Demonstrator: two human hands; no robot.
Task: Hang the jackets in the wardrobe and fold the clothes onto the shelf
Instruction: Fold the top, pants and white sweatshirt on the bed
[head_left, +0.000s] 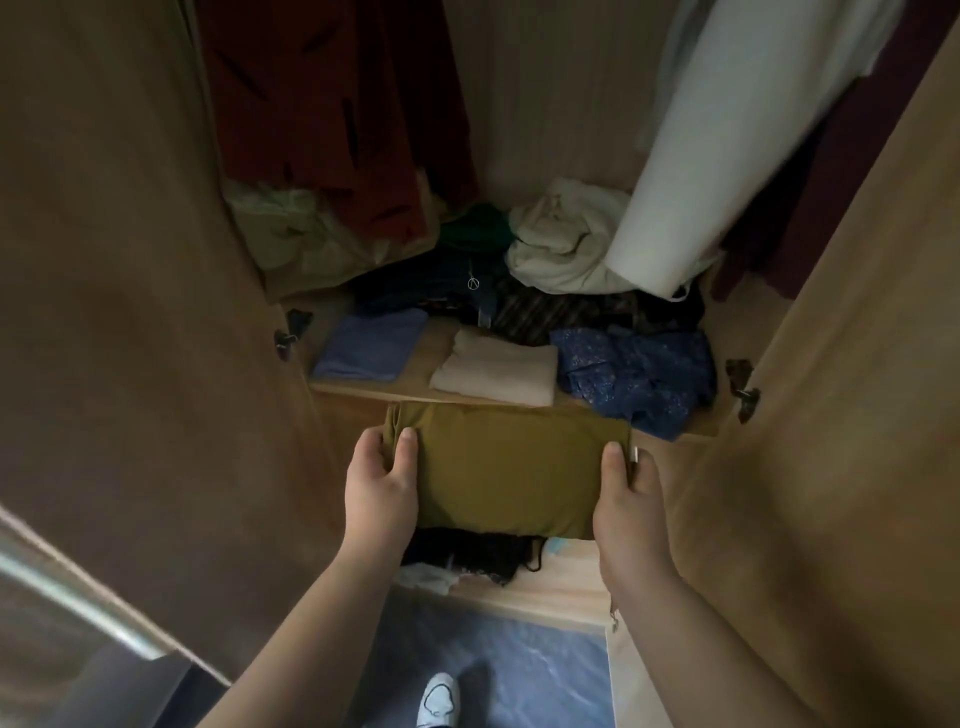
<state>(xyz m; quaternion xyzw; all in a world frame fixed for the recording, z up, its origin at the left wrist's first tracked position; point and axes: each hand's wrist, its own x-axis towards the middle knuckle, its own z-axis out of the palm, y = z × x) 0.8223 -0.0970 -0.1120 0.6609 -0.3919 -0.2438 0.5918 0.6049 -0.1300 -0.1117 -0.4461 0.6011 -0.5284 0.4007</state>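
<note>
The left hand (382, 483) and right hand (631, 499) pinch the folded cloth (509, 467); a slack grip may unfold it before the shelf (363, 388).

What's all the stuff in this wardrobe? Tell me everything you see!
shelf: one, light wood, mid wardrobe
olive garment: one, olive, folded, held before the shelf
lilac cloth: one, lilac, folded, shelf front left
beige cloth: one, beige, folded, shelf front middle
patterned cloth: one, blue, crumpled, shelf front right
cream cloth: one, cream, crumpled, shelf back
dark pile: one, dark, shelf middle
red garment: one, red, hanging left
white garment: one, white, hanging right
shoe: one, white, floor below
left hand: one, grips olive garment's left end
right hand: one, grips olive garment's right end
</note>
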